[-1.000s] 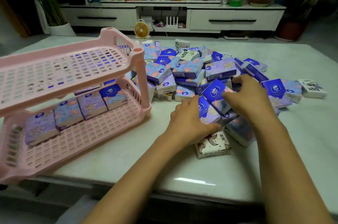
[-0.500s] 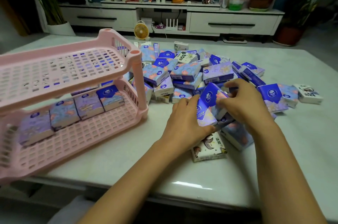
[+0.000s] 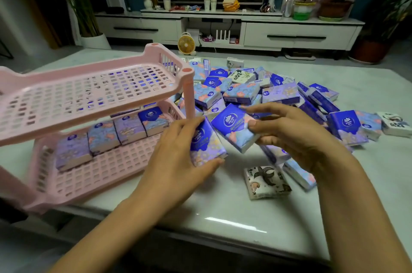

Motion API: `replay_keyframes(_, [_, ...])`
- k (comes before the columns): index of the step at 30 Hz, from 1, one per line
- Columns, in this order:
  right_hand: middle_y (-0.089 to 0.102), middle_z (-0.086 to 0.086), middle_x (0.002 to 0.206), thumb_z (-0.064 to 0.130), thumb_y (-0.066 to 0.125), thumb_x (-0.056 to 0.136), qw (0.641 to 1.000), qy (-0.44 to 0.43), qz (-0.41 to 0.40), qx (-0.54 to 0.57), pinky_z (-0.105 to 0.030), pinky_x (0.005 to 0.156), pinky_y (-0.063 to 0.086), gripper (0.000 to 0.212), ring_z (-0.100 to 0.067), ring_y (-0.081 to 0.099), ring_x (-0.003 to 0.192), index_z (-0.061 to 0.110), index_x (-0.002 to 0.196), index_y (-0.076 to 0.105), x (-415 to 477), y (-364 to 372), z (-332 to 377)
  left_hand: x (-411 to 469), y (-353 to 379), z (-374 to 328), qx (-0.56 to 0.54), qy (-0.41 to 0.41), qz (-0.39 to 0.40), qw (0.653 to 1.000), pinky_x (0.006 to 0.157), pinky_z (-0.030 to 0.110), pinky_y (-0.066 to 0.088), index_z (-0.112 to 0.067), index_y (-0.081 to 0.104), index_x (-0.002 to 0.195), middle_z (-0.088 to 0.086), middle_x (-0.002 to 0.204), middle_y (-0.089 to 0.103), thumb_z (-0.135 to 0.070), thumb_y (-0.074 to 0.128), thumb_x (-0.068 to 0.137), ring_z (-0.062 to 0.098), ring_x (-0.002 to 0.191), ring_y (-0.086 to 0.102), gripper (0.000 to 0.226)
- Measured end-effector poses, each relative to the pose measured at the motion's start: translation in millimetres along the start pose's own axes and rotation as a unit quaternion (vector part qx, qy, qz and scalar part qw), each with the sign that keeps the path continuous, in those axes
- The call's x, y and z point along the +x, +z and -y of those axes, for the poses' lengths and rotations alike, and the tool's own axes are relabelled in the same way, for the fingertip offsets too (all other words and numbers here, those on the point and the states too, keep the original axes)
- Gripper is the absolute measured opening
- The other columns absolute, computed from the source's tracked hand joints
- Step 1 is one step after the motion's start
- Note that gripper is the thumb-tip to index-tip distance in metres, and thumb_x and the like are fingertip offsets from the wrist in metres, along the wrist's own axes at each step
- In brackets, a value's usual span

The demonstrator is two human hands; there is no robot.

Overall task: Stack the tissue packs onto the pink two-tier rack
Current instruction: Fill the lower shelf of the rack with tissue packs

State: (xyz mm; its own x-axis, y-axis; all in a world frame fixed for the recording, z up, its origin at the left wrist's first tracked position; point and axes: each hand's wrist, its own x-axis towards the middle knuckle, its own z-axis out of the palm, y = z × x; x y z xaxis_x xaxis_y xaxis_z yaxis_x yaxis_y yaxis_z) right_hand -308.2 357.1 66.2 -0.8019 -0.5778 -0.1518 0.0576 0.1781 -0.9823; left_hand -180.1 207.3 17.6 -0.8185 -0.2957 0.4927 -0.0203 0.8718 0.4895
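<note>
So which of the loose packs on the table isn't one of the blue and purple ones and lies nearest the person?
The white pack with a dark cartoon print, lying alone on the table below the right hand, apart from the pile.

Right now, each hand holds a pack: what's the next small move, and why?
Probably swing the left hand with its pack left onto the lower tier, in front of the row of four packs. That hand is nearest the rack, and the front strip looks bare.

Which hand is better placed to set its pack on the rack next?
Left. The left hand holds a tissue pack right beside the pink rack's open lower tier; the right hand holds its pack farther away.
</note>
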Motion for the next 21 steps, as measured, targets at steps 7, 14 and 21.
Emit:
replay_keyframes(7, [0.065,-0.012,0.085,-0.005,0.059,0.082,0.990,0.024,0.135,0.014,-0.027,0.063,0.053,0.018,-0.018,0.062,0.074,0.009,0.094,0.064,-3,58,-9,-33,-52,47,0.092,-0.107,0.005,0.990,0.083,0.011,0.029,-0.014,0.054,0.125,0.005,0.115,0.058,-0.064,0.051,0.057,0.021,0.104,0.054,0.085])
replay_keyframes(14, [0.066,-0.013,0.096,0.002,0.060,0.084,0.996,-0.019,0.074,0.039,-0.029,0.068,0.052,0.014,-0.019,0.061,0.080,0.013,0.091,0.062,-2,141,-30,-54,-73,82,0.204,-0.172,0.039,0.963,0.095,0.034,0.035,-0.007,0.050,0.127,0.017,0.121,0.054,-0.063,0.034,0.063,0.033,0.114,0.048,0.087])
replay_keyframes(21, [0.064,0.004,0.085,0.015,0.059,0.088,0.983,-0.149,0.009,-0.112,-0.030,0.081,0.050,0.009,-0.014,0.061,0.084,0.018,0.095,0.062,19,178,-39,-57,-78,89,0.275,-0.246,0.120,0.922,0.112,0.031,0.020,-0.021,0.018,0.145,0.011,0.145,0.024,-0.050,0.024,0.094,0.026,0.134,0.023,0.059])
